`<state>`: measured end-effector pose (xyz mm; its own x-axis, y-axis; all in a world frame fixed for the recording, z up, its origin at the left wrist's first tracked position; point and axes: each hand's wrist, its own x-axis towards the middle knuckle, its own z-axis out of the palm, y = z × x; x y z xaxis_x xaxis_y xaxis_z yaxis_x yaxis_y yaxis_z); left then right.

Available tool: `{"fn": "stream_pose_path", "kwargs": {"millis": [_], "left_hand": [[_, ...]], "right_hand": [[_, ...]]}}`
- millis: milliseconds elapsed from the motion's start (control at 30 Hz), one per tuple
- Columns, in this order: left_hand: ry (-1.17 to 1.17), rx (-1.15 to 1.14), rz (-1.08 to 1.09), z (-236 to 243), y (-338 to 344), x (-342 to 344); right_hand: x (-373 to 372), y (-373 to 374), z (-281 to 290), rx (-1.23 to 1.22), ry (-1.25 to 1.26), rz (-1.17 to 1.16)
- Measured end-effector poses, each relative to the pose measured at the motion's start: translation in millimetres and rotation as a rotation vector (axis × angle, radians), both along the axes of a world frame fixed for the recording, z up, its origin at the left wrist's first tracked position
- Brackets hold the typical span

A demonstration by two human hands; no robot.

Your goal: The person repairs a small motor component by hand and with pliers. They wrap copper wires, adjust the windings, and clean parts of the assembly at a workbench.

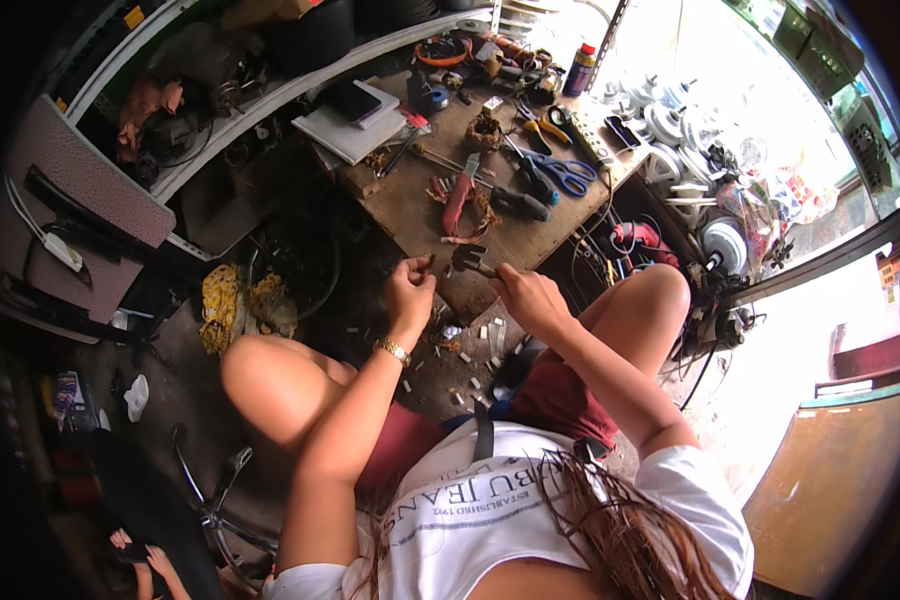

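Observation:
My left hand (408,292) is raised in front of the workbench's near edge, its fingertips pinched on a small dark piece (431,262) too small to name. Across from it, my right hand (530,298) grips a dark part with a broad, notched head and a narrow stem (469,259). A narrow gap separates the two held pieces. On the wooden workbench (380,200) just beyond lie a red-handled knife (459,200), a dark screwdriver-like tool with a blue end (521,204), blue-handled scissors (567,174) and yellow-handled pliers (542,127).
White papers (350,130) lie at the bench's back left, a power strip (592,135) at its right. White wheel-like parts (665,122) are piled at right. Small pale pieces litter the floor (440,375). Another person's hands (155,560) show at lower left, near a chair base (210,515).

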<state>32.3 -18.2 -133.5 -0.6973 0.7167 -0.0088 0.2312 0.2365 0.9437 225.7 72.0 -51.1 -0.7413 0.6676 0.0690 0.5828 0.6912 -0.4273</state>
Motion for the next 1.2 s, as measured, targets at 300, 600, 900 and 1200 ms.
{"fn": "stream_pose_path", "kwargs": {"millis": [300, 600, 900, 1200], "left_hand": [[-0.842, 0.271, 0.034, 30, -10, -29], [-0.891, 0.246, 0.015, 61, -31, -66], [-0.967, -0.073, -0.007, 43, -54, -153], [-0.288, 0.296, 0.756, 100, -33, -368]], "right_hand": [[29, 53, -8, 0.167, 0.059, 0.148], [25, 65, -16, 0.078, 0.193, 0.155], [46, 64, 0, -0.207, 0.486, -0.173], [48, 62, -10, -0.531, 0.663, -0.292]]}}
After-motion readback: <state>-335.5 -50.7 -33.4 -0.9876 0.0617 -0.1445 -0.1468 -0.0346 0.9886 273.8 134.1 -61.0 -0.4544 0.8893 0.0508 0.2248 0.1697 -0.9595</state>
